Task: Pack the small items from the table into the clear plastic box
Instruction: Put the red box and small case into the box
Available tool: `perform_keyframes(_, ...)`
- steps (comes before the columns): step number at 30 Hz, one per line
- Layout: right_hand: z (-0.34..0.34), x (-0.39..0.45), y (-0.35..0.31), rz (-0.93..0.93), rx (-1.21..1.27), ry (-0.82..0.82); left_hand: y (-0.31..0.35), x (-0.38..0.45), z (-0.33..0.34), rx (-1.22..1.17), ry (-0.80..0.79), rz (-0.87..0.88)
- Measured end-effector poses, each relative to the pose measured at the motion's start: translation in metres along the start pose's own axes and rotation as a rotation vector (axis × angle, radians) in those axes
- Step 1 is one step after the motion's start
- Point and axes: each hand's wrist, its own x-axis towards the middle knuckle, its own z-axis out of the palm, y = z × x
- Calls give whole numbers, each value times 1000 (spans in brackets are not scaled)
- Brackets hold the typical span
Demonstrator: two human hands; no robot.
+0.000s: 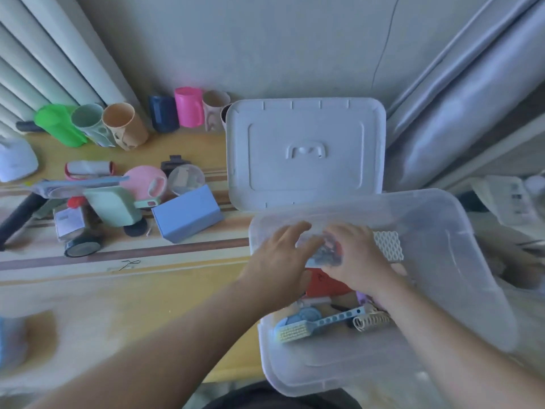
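On the wooden table point(132, 296) by curtains point(44, 54), both hands point(358, 255) apparently hold a blurred packet point(326, 253) inside the clear box point(460, 261).

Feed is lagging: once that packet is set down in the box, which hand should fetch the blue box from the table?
Left, probably. The blue box lies on the table left of the clear plastic box, on the left hand's side; the right hand would have to cross over.

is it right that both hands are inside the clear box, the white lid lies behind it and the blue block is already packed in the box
Not quite. In the head view the blue block still lies on the table, left of the clear box. The rest holds: both the left hand and right hand are inside the box, and the white lid lies behind it.
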Motion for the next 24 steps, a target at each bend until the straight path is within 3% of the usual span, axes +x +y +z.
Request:
perform_keyframes(4,26,9,13,38,75,10,12,1,33,172,-98,-26)
perform_keyframes(7,32,18,13,31,-9,4,20,-2,46,266,-219,-92)
perform_keyframes(17,47,25,26,30,-1,-206,47,9,64,210,-638,-234)
perform_keyframes(20,46,26,14,42,-43,-342,49,8,65,220,-633,-223)
perform_keyframes(22,45,22,6,84,-135,-290,50,7,60,241,-589,-206)
perform_keyframes(24,46,16,0,83,-155,-188,48,4,47,181,-444,-156)
